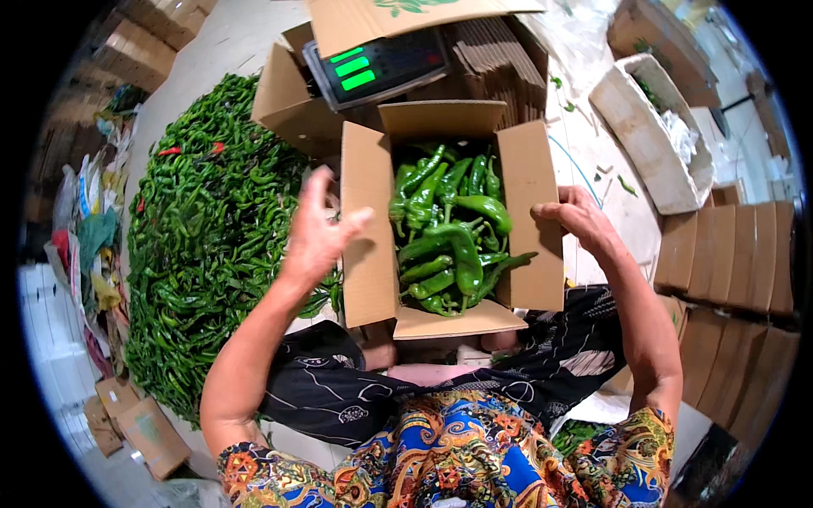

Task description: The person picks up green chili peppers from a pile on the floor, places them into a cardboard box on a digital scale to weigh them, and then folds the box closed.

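An open cardboard box (368, 279) filled with green peppers (467, 254) stands in front of me, its flaps spread outward. My right hand (578, 213) grips the outer edge of the right flap between thumb and fingers. Beside the left flap is my left hand (321, 228), fingers apart and slightly blurred, holding nothing; its thumb reaches over the flap, and I cannot tell whether it touches. Just beyond the box a digital scale display (387, 66) with lit green panels leans in another cardboard box (286, 120).
A large heap of green peppers (209, 254) covers the floor at left, with a few red ones. Folded cardboard (495, 63) stands behind the scale display. At right are a white foam box (641, 140) and stacked cardboard boxes (718, 254). Plastic bags lie at far left.
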